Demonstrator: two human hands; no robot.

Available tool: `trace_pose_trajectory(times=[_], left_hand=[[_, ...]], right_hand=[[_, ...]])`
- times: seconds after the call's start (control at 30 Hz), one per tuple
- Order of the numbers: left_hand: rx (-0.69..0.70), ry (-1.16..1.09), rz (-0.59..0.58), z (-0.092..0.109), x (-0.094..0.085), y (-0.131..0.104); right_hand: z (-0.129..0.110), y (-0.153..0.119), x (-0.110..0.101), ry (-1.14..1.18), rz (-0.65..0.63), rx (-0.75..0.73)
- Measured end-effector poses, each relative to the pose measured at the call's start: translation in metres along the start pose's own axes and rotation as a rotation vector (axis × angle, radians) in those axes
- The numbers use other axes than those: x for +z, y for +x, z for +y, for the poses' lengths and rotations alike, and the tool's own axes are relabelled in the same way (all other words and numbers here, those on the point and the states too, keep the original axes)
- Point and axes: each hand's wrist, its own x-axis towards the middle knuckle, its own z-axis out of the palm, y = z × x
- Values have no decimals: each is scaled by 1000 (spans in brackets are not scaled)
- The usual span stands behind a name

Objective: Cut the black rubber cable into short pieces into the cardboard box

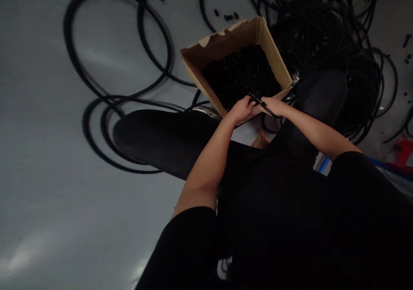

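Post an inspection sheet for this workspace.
Surface: gray floor, glossy patches.
Job's things: open cardboard box, far rim ragged, holding many small black pieces.
Clutter: loose black bits on the floor beyond the box.
Hands: left hand and right hand close together at the box's near edge, at a slim dark item; exact grip unclear.
Cables: black cable-like loops left, dense tangle right.
Surroundings: red object, right edge, partly shown.

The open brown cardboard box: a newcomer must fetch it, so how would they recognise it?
On the grey floor, find the big tangle of black tubing or cable. The open brown cardboard box stands left of it in view. Unlike neighbouring coils, its tan walls hold small black pieces.
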Motion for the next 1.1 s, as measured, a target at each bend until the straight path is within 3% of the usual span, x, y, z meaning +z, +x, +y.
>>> trace_pose_trajectory(times=[0.13,0.33,0.57,0.77,1.0,1.1], left_hand=[[-17,15,24,-2,-6,-2],[-102,145,-93,-8,-16,-6],[-140,193,-112,0,-17,-10],[-132,223,-117,-11,-19,-3],[-98,135,-51,-17,-18,0],[-84,94,-27,-15,-14,1]], right_hand=[[-4,-2,-5,17,25,20],[-6,-2,-10,18,26,45],[-3,0,-6,-6,13,49],[-2,0,-8,-27,14,70],[4,3,1,295,-73,121],[10,6,7,365,-102,47]])
